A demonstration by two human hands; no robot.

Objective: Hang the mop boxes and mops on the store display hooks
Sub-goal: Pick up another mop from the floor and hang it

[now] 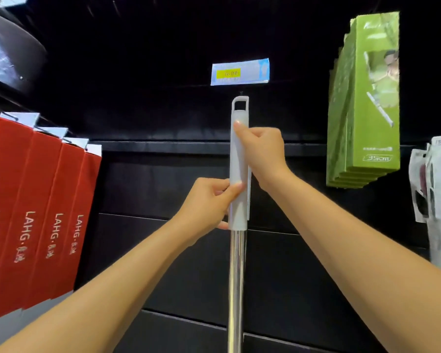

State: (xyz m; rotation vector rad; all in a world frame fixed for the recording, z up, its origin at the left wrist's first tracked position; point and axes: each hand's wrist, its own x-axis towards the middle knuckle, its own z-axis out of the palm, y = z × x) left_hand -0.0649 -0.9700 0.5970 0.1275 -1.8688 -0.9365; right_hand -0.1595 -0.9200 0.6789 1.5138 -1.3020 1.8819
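A mop (237, 263) stands upright in the middle, with a shiny metal pole and a grey plastic grip ending in a hanging loop (240, 104). My left hand (206, 203) grips the lower part of the grey grip from the left. My right hand (261, 151) holds the upper part from the right, its thumb pressed on the front. The loop sits just under a small dark display hook (241, 93) below a price tag (240, 71); whether it touches the hook I cannot tell. The mop head is out of view.
Several red mop boxes (38, 215) hang on hooks at the left. Green mop boxes (367, 103) hang at the upper right, with white packaged goods (435, 184) below them. The dark slatted display wall (163, 189) lies behind the mop.
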